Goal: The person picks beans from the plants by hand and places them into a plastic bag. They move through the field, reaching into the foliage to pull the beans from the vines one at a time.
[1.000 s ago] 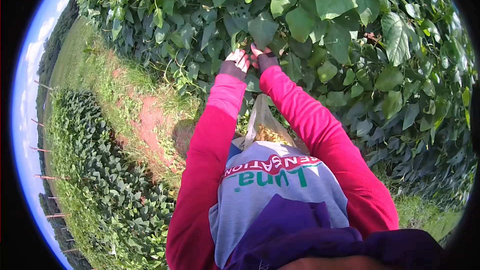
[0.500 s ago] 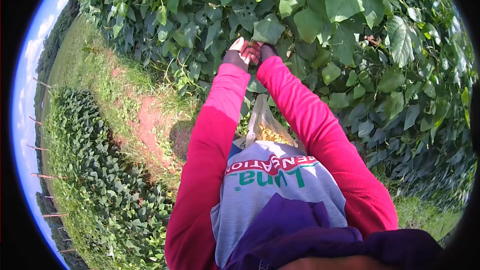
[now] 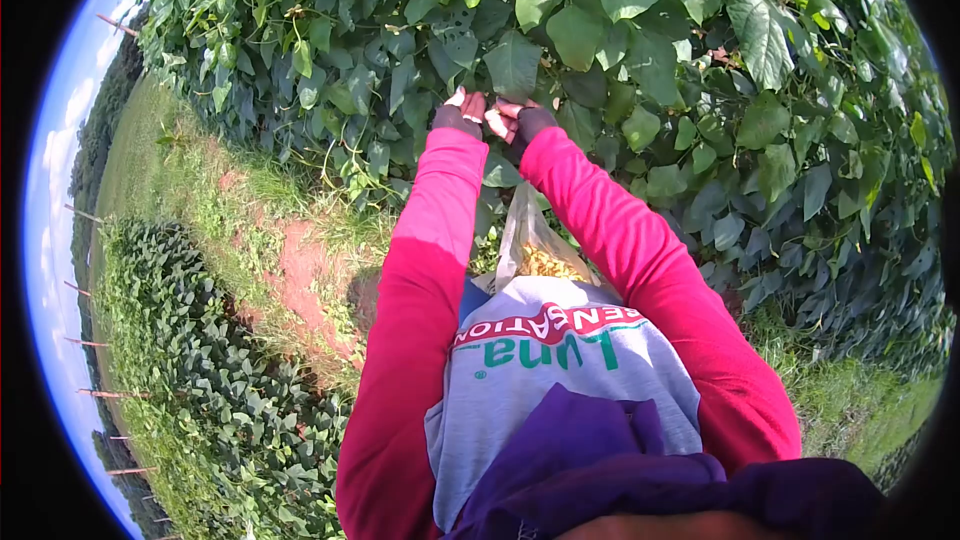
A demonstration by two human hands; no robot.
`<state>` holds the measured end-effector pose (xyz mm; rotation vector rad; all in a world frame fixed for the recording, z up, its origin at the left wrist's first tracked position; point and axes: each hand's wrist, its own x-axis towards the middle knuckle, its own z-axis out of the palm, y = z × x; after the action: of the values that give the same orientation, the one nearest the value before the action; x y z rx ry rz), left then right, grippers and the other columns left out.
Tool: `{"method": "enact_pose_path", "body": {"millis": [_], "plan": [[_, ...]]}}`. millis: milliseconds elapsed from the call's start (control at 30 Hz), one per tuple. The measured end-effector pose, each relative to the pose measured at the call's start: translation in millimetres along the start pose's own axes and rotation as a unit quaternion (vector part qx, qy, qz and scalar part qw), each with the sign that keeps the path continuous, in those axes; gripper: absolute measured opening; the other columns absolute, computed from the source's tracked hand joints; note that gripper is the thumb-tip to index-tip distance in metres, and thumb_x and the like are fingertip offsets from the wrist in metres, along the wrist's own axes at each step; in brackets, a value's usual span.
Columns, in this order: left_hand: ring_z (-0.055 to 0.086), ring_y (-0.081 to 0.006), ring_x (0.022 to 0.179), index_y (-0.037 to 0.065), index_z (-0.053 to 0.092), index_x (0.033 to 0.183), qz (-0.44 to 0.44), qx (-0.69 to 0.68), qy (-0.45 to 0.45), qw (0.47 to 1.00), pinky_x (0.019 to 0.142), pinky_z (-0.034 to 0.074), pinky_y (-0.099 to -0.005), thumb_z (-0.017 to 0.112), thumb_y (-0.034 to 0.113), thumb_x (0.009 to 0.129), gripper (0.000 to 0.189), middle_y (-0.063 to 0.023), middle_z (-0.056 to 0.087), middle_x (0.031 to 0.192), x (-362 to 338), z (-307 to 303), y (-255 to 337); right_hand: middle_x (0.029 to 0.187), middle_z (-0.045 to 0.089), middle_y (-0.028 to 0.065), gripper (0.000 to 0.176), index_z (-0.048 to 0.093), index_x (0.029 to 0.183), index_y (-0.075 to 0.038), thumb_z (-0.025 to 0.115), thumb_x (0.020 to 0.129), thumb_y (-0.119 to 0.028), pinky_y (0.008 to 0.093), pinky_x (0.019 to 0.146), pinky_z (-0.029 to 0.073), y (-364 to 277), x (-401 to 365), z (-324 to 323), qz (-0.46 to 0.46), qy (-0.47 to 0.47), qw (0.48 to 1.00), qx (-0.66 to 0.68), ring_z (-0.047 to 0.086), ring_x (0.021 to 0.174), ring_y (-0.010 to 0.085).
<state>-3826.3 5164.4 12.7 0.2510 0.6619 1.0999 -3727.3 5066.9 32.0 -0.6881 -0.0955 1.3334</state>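
Note:
My left hand (image 3: pixel 466 108) is raised against the leafy vines (image 3: pixel 380 90), its fingers curled in and small in view. Close beside it on the right, my right hand (image 3: pixel 512 118) has its fingers bent together. Whatever the two hands grip is too small to make out. A broad green leaf (image 3: pixel 513 64) hangs just above them. Below the hands, in front of my body, a see-through plastic bag (image 3: pixel 530 215) hangs with small yellow pieces (image 3: pixel 545 262) inside.
A tall wall of vines fills the top and right. On the left runs a grassy strip with bare reddish soil (image 3: pixel 305 275), then a lower leafy row (image 3: pixel 190 340). Wooden stakes (image 3: pixel 112 395) stand along the far left edge.
My hands have moved slightly apart and a little lower in view. The view has shifted, so the vines appear further left and lower.

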Motion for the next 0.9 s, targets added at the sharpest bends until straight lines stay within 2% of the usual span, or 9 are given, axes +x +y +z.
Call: {"method": "enact_pose_path", "body": {"millis": [133, 300, 467, 567, 633, 667, 733, 800, 900], "plan": [[0.049, -0.0311, 0.108, -0.004, 0.048, 0.11, -0.005, -0.025, 0.024, 0.999, 0.093, 0.045, -0.0405, 0.063, 0.013, 0.082, 0.036, -0.0155, 0.05, 0.112, 7, 2, 2, 0.08, 0.06, 0.0119, 0.018, 0.05, 0.096, -0.002, 0.059, 0.081, -0.001, 0.0314, 0.056, 0.055, -12, -25, -4, -0.008, 0.088, 0.985, -0.147, 0.062, 0.062, 0.022], [0.054, -0.028, 0.097, -0.003, 0.051, 0.103, -0.001, 0.021, 0.05, 0.999, 0.088, 0.047, -0.0384, 0.061, 0.012, 0.083, 0.027, -0.011, 0.054, 0.099, 9, -5, 7, 0.072, 0.061, 0.003, 0.005, 0.058, 0.087, -0.007, 0.059, 0.083, -0.008, 0.0254, 0.054, 0.049, -10, -46, -35, -0.071, 0.031, 0.938, -0.339, 0.061, 0.062, 0.0119], [0.056, -0.025, 0.087, 0.002, 0.052, 0.101, 0.013, 0.033, 0.053, 0.998, 0.084, 0.049, -0.0379, 0.057, 0.005, 0.082, 0.019, -0.0087, 0.056, 0.092, -3, -8, 13, 0.083, 0.062, 0.0098, 0.014, 0.063, 0.09, -0.005, 0.062, 0.077, -0.012, 0.0341, 0.069, 0.048, -13, -136, -21, -0.288, -0.152, 0.72, -0.613, 0.061, 0.078, 0.0214], [0.055, -0.0226, 0.08, 0.004, 0.052, 0.099, 0.004, 0.023, 0.032, 0.999, 0.084, 0.048, -0.0388, 0.055, 0.003, 0.082, 0.017, -0.0071, 0.055, 0.087, -12, -7, 18, 0.088, 0.06, 0.0123, 0.028, 0.064, 0.091, -0.007, 0.063, 0.075, -0.031, 0.0387, 0.076, 0.047, 4, -160, -55, -0.114, -0.28, 0.46, -0.835, 0.059, 0.088, 0.0285], [0.054, -0.0215, 0.076, 0.005, 0.052, 0.099, -0.026, 0.008, 0.015, 1.0, 0.083, 0.048, -0.0396, 0.055, 0.003, 0.082, 0.017, -0.0062, 0.054, 0.084, -9, -11, 17, 0.081, 0.061, 0.0096, 0.014, 0.066, 0.078, -0.006, 0.062, 0.075, -0.019, 0.0366, 0.071, 0.047, 12, -170, -78, -0.257, -0.274, 0.408, -0.832, 0.059, 0.076, 0.0287], [0.052, -0.0217, 0.077, 0.004, 0.051, 0.099, -0.021, 0.019, -0.008, 1.0, 0.086, 0.047, -0.041, 0.054, 0.002, 0.082, 0.016, -0.0073, 0.052, 0.086, -2, -15, 14, 0.081, 0.061, 0.0096, 0.014, 0.066, 0.078, -0.006, 0.062, 0.075, -0.019, 0.0366, 0.071, 0.047, 9, -168, -76, -0.257, -0.272, 0.408, -0.833, 0.059, 0.076, 0.0287], [0.051, -0.0219, 0.078, 0.003, 0.051, 0.099, -0.013, 0.029, -0.033, 0.999, 0.088, 0.046, -0.0425, 0.052, 0.002, 0.083, 0.016, -0.0083, 0.051, 0.087, -2, -13, 12, 0.083, 0.062, 0.0097, 0.013, 0.067, 0.081, -0.005, 0.063, 0.074, -0.016, 0.0356, 0.07, 0.047, -9, -152, -63, -0.236, -0.287, 0.592, -0.715, 0.059, 0.075, 0.0271], [0.05, -0.026, 0.093, 0.0, 0.049, 0.101, -0.007, 0.082, 0.052, 0.995, 0.093, 0.044, -0.045, 0.05, 0.002, 0.084, 0.017, -0.0132, 0.049, 0.101, -7, -2, 9, 0.085, 0.062, 0.0125, 0.021, 0.067, 0.092, -0.009, 0.063, 0.076, -0.022, 0.0363, 0.073, 0.048, -31, -137, -49, -0.21, -0.128, 0.658, -0.712, 0.06, 0.082, 0.0273], [0.045, -0.031, 0.106, -0.003, 0.047, 0.104, -0.02, 0.046, 0.04, 0.998, 0.097, 0.041, -0.0468, 0.049, 0.002, 0.084, 0.021, -0.018, 0.045, 0.113, -4, 2, 8, 0.096, 0.063, 0.0044, 0.026, 0.059, 0.109, -0.005, 0.058, 0.084, -0.012, 0.0272, 0.07, 0.047, -43, -75, -69, -0.173, 0.017, 0.854, -0.49, 0.058, 0.078, 0.0113]]}}
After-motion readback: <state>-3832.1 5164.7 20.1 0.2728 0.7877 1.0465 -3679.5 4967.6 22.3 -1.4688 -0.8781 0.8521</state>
